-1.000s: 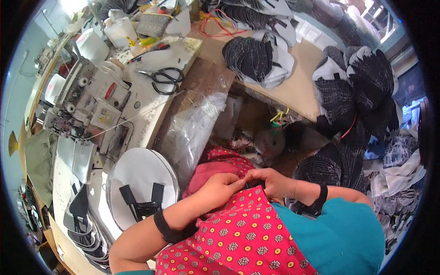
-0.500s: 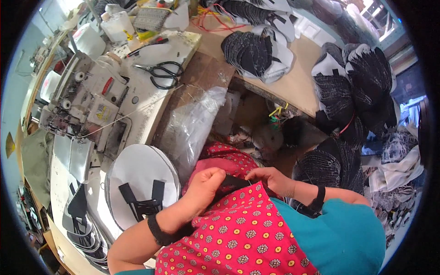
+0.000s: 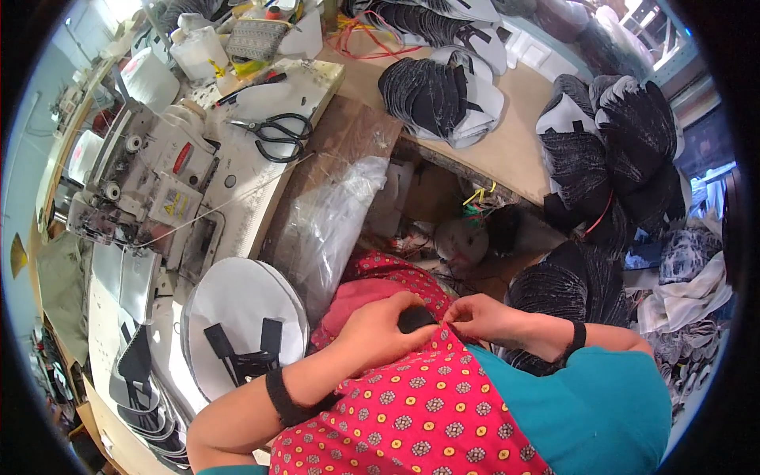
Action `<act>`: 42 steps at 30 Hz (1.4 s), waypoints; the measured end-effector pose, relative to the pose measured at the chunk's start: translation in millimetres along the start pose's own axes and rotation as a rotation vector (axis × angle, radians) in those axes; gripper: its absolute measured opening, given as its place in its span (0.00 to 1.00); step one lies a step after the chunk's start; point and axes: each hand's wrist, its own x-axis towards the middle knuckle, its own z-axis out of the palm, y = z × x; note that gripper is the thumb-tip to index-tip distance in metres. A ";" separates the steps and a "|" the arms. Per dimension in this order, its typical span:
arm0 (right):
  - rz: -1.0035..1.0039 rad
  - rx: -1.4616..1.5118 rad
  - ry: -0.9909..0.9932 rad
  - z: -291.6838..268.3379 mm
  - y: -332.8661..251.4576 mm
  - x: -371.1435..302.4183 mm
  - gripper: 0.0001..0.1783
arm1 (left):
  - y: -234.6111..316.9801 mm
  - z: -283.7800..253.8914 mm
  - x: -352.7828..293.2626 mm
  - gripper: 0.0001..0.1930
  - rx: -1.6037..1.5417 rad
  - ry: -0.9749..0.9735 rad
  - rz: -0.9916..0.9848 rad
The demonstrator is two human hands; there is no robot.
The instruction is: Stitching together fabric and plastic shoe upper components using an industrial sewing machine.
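Above my lap, my left hand is closed round a black fabric piece, which shows between thumb and fingers. Close beside it on the right, my right hand has thumb and fingertips pinched together at the piece's right end. What lies in that pinch is too small to make out. Both hands rest just over the red patterned apron. Left of my left forearm lies a stack of white oval pieces with black straps on top.
A sewing machine stands on the left table, with black-handled scissors behind it. Clear plastic sheeting hangs by the table edge. Stacks of black-and-white pieces sit on the far board, with more piles at the right.
My left hand has shifted right and turned, coming closer to my right hand. Less of the black piece now shows between them. My right hand stays pinched.
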 end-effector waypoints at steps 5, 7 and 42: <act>-0.054 0.108 0.070 5.5 8.0 2.3 0.13 | 10.1 2.7 20.9 0.22 0.060 -0.161 -0.007; -0.163 -0.031 0.084 5.3 8.8 0.9 0.14 | 9.0 3.5 28.4 0.22 0.089 -0.206 -0.014; -0.086 1.197 0.273 32.6 -65.3 21.5 0.09 | -9.4 -4.5 -4.0 0.21 -0.004 0.132 0.088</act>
